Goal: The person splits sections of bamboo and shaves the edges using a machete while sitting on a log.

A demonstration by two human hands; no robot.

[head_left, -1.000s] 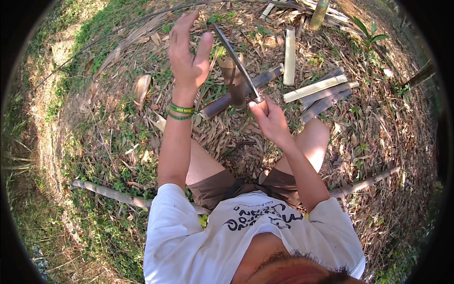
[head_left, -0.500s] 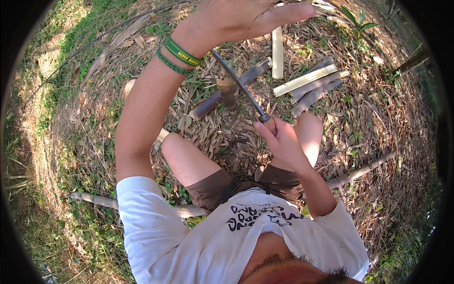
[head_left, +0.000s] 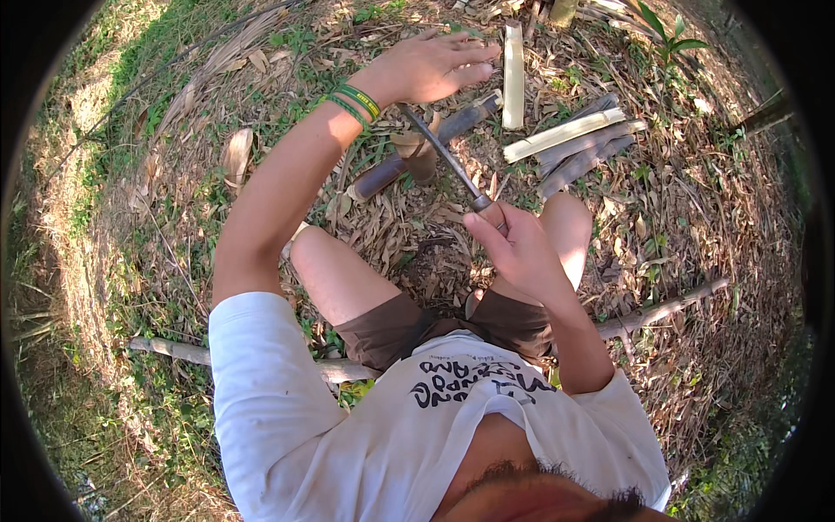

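Remote notes: right hand (head_left: 522, 248) closed round the handle of a long knife (head_left: 443, 156), its blade angled forward-left. Left hand (head_left: 426, 70) outstretched beyond the tip, seemingly empty. I judge it a poised step; moving on calls for keeping fingers off the edge.

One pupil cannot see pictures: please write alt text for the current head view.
A person's right hand grips the brown handle of a long, narrow, grey metal blade; the open left hand appears near its tip. Ahead, pale and grey flat strips and a dark brown cylindrical piece lie on leaf-strewn ground.
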